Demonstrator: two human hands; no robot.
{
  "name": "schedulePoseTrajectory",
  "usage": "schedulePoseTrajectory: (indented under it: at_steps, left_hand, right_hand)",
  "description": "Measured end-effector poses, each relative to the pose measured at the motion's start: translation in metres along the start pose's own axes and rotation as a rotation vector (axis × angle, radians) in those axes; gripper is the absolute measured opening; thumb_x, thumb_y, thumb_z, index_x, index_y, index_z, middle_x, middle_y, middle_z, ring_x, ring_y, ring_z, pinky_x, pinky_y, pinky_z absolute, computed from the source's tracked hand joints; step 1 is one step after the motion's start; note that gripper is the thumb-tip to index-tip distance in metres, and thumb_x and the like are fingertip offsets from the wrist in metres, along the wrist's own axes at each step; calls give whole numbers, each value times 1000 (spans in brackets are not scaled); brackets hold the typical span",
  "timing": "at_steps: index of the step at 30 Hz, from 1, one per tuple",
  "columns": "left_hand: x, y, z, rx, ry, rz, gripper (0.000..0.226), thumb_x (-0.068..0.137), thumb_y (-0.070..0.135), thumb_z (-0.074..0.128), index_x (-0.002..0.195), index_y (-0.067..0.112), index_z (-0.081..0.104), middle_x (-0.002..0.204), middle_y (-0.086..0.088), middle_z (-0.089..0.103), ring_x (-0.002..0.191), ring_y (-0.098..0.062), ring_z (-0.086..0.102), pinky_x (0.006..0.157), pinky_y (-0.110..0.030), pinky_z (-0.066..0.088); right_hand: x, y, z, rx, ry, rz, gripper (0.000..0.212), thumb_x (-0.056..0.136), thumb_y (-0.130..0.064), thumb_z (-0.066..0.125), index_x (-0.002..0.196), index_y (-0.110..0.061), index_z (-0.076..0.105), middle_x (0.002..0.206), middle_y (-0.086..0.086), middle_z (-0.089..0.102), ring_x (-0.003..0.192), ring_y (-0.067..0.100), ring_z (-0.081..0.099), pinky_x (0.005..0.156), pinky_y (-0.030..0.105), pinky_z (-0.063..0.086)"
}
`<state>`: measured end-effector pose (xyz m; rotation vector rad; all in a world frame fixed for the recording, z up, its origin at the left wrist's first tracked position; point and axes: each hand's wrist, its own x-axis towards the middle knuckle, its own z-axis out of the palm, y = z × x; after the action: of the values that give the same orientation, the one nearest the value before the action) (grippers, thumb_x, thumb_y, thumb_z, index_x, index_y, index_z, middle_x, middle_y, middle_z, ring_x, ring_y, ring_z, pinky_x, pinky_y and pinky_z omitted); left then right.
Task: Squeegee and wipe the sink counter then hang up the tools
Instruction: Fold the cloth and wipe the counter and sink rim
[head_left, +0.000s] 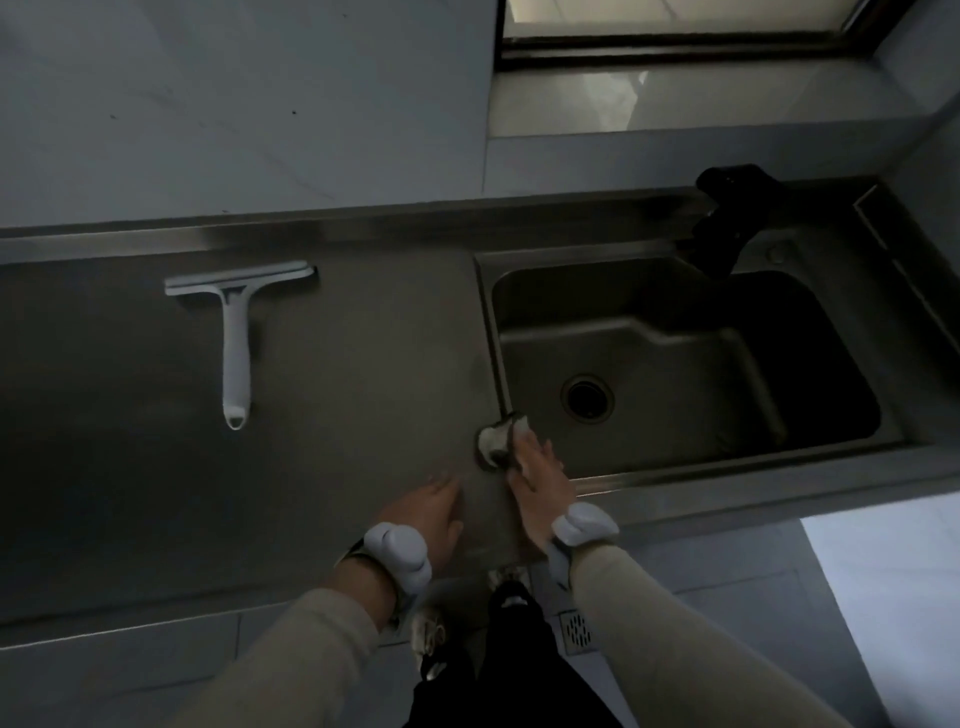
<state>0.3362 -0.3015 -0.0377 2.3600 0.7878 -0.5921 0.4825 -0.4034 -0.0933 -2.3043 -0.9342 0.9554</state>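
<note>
A white squeegee lies flat on the steel counter, left of centre, blade toward the wall and handle toward me. My right hand grips a small grey and white cloth and holds it against the counter at the sink's near left corner. My left hand rests flat on the counter near the front edge, fingers straight. Both wrists wear pale bands.
The steel sink with a dark drain fills the right side. A black faucet stands behind it. A tiled wall and a window ledge run along the back. Below lie the floor and a floor drain.
</note>
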Motion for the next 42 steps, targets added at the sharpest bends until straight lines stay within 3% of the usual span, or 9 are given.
schedulePoseTrajectory:
  at_steps: [6, 13, 20, 24, 27, 31, 35, 39, 42]
  left_hand:
    - [44, 0, -17, -70, 45, -152, 61, 95, 29, 45, 149, 12, 22, 156, -5, 26, 143, -23, 27, 117, -32, 25]
    - [87, 9, -34, -166, 169, -214, 48, 91, 25, 46, 137, 15, 40, 142, -7, 46, 129, -27, 45, 109, -35, 37]
    - [128, 16, -54, -105, 157, -247, 65, 94, 26, 43, 151, 11, 13, 158, -6, 20, 145, -23, 21, 119, -36, 21]
    - [147, 15, -65, -87, 136, -281, 68, 96, 22, 40, 152, 13, 3, 160, -4, 7, 148, -24, 8, 121, -37, 12]
    - [159, 14, -73, -92, 146, -306, 69, 96, 21, 40, 152, 13, 1, 161, -4, 4, 148, -23, 5, 122, -37, 10]
    - [172, 11, -80, -80, 149, -311, 69, 95, 22, 39, 152, 14, 1, 161, -3, 4, 149, -22, 5, 121, -35, 9]
    - [186, 7, -84, -76, 141, -341, 67, 98, 24, 33, 151, 11, -5, 161, -5, -1, 149, -23, 1, 121, -33, 8]
    - [197, 8, -92, -72, 110, -357, 69, 98, 25, 32, 150, 11, -11, 160, -5, -9, 149, -23, -6, 121, -34, 5]
    - [207, 6, -100, -56, 117, -367, 69, 97, 26, 32, 150, 13, -10, 160, -3, -10, 149, -22, -7, 121, -35, 4]
  right_hand:
    - [33, 15, 15, -305, -103, -185, 66, 90, -41, 6, 152, -18, 3, 160, 12, 0, 147, 31, 1, 119, 36, 8]
    - [102, -5, -24, -379, -184, -318, 58, 100, -21, 30, 152, -22, 4, 160, 9, -2, 147, 29, -3, 120, 37, 9]
    - [190, -26, -55, -516, -246, -380, 57, 98, -22, 30, 151, -22, 11, 160, 11, 4, 145, 38, 6, 118, 43, 15]
    - [227, -45, -77, -439, -267, -379, 61, 92, -16, 42, 148, -28, 22, 158, 8, 18, 131, 38, 41, 105, 39, 40]
    - [240, -57, -92, -404, -178, -403, 45, 94, -18, 39, 138, -27, 41, 142, 5, 47, 119, 33, 54, 96, 37, 46]
    - [254, -73, -115, -366, -76, -408, 33, 92, -19, 42, 123, -26, 54, 116, 4, 66, 104, 28, 62, 89, 36, 50]
    - [271, -100, -137, -6, 13, -336, 21, 91, -14, 49, 109, -21, 56, 92, -2, 63, 80, 16, 58, 74, 27, 45]
    - [298, -115, -142, 393, -58, -159, 31, 86, -7, 50, 112, -21, 58, 98, 2, 65, 92, 21, 62, 78, 35, 52]
    - [319, -102, -145, 190, -23, -168, 44, 87, -14, 56, 130, -18, 49, 122, 9, 60, 111, 28, 57, 95, 37, 47]
